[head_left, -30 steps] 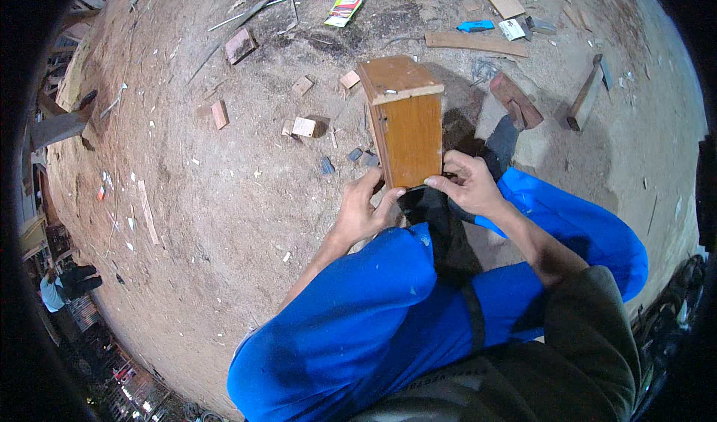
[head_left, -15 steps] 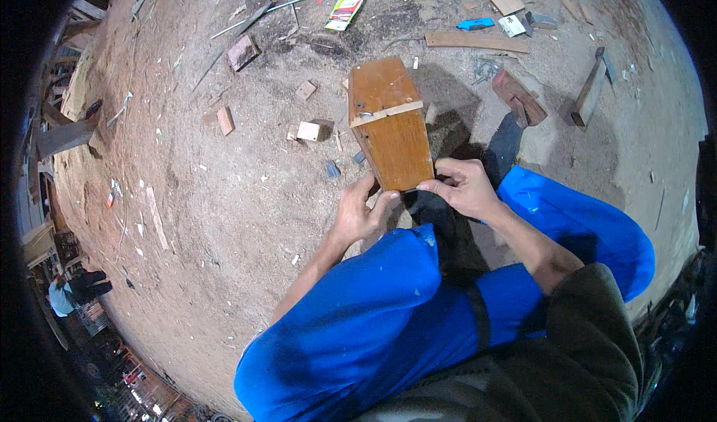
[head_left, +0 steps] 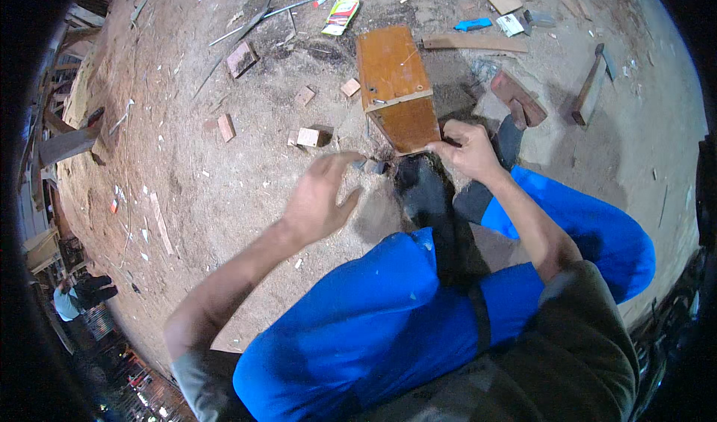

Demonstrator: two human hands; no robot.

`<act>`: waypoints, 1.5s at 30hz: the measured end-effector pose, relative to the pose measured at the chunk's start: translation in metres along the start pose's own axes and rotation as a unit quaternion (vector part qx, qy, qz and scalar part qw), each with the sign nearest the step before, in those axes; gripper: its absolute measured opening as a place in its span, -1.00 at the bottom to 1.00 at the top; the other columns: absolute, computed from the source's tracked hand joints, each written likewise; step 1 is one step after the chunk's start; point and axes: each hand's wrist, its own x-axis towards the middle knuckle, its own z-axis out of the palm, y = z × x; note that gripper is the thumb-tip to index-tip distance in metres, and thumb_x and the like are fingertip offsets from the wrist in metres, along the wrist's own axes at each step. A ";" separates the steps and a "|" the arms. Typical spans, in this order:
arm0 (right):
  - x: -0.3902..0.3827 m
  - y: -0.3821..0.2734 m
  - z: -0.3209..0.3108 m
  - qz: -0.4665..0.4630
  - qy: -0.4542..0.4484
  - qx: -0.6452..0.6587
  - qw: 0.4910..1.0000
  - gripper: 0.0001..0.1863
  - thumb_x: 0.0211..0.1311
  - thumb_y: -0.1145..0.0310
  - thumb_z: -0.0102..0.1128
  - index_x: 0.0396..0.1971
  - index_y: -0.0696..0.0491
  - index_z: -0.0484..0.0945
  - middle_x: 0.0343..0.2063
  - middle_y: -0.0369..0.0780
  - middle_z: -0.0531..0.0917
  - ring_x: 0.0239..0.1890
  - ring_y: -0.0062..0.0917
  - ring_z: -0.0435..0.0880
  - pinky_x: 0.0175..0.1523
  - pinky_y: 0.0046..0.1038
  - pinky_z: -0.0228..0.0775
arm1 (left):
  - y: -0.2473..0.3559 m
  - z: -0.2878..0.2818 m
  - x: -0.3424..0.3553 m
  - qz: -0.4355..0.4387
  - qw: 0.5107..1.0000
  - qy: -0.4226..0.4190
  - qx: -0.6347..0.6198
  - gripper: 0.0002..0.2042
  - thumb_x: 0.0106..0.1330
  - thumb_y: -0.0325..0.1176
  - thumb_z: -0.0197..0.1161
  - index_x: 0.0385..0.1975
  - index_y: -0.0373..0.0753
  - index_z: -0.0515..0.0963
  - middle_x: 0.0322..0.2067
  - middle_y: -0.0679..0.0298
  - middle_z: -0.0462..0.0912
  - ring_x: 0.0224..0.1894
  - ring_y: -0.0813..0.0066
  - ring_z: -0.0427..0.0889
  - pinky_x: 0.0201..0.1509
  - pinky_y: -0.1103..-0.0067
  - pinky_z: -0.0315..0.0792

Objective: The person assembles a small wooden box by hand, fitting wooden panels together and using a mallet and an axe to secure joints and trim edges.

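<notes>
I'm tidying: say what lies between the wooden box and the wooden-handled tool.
In the head view, a reddish-brown wooden block lies between the wooden box and wooden-handled tool; a small unclear tangle lies nearer the box.

Looks steeply down from the wearer's head, as the left of two side-by-side fisheyes, upright and unmirrored. Faces the dirt floor [head_left: 224, 220], with blue trousers [head_left: 351, 317] close below, left hand [head_left: 314, 198] and right hand [head_left: 472, 153] slightly farther, mid-view. Sweeps wide, bending ground toward the rim.
</notes>
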 end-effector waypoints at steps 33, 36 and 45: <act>0.008 0.009 -0.014 -0.129 -0.118 -0.259 0.950 -0.72 0.06 0.45 0.27 -0.24 0.29 0.59 -0.33 0.12 0.67 -0.19 0.01 0.71 -0.02 -0.08 0.58 | 0.021 0.004 0.073 0.252 0.952 0.147 0.090 -0.77 0.00 -0.49 0.53 -0.32 -0.20 0.68 -0.17 0.29 0.67 -0.08 0.27 0.65 -0.03 0.39 0.59; 0.030 -0.013 -0.052 0.020 -0.213 -0.300 0.930 -0.81 -0.06 0.53 0.27 -0.41 0.31 0.66 -0.40 0.17 0.69 -0.24 0.01 0.74 -0.08 -0.11 0.63 | 0.019 0.006 0.073 0.244 0.955 0.148 0.078 -0.77 0.01 -0.47 0.53 -0.32 -0.21 0.67 -0.17 0.27 0.66 -0.08 0.26 0.66 -0.02 0.38 0.60; 0.108 0.002 -0.063 0.088 0.068 -0.549 0.828 -0.85 0.22 0.44 0.20 -0.36 0.08 0.76 -0.32 -0.02 0.76 -0.20 -0.18 0.80 -0.12 -0.17 0.67 | 0.014 0.012 0.076 0.276 0.942 0.181 0.063 -0.77 0.00 -0.52 0.53 -0.34 -0.25 0.65 -0.20 0.26 0.67 -0.10 0.25 0.67 -0.04 0.39 0.61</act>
